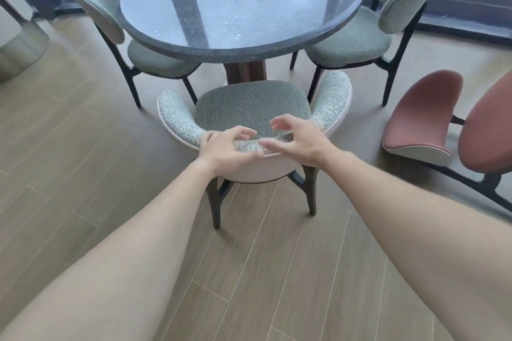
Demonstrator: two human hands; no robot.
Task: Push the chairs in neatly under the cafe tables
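My left hand (224, 149) and right hand (297, 141) hover with fingers curled but spread, each grip closed on nothing, just over the backrest of the near chair (252, 108). Its seat at 12 o'clock barely meets the tabletop (241, 8) edge, so I judge it needs pushing. The chairs at 10 and 2 o'clock look partly tucked.

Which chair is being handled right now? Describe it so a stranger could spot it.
Start at the round dark stone table. Three green chairs ring it; take the nearest chair, its back towards the camera, with both hands at its backrest top. Unlike the other two, its seat sits almost wholly outside the tabletop.
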